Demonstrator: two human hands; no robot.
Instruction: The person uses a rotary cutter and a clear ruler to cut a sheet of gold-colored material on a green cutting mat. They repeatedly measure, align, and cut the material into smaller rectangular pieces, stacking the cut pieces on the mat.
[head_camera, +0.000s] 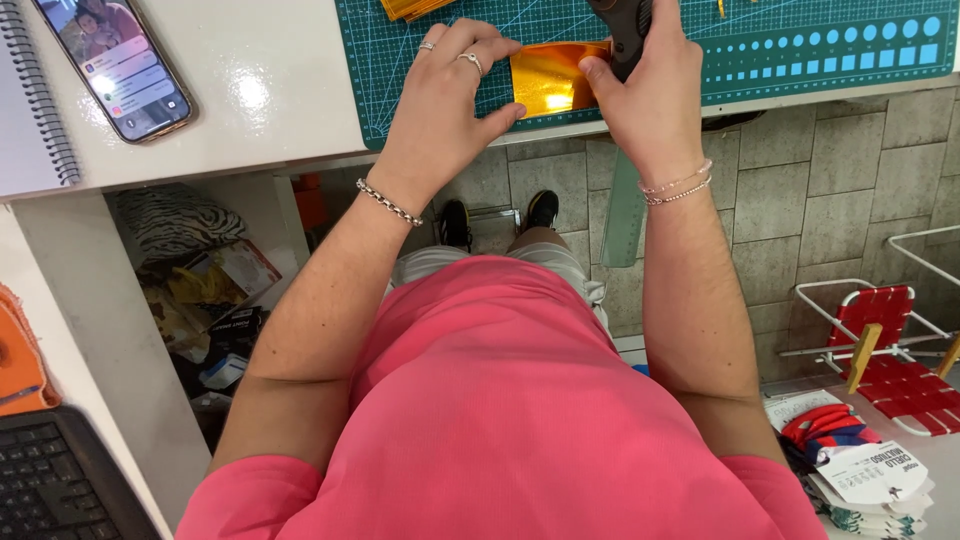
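Note:
A shiny gold-orange foil sheet (548, 78) lies on a green cutting mat (800, 50) at the white table's near edge. My left hand (445, 95), with rings on two fingers, presses on the foil's left side, thumb at its lower corner. My right hand (650, 90) sits at the foil's right edge and grips a dark handled tool (625, 30) against the mat. More gold foil (410, 8) shows at the mat's top edge.
A phone (112, 60) with a lit screen and a spiral notebook (30, 100) lie on the table at left. A keyboard (50, 480) sits bottom left. A ruler (625, 210) hangs off the table edge. Red folding chair (885, 340) and packaged cloths (850, 460) are on the floor at right.

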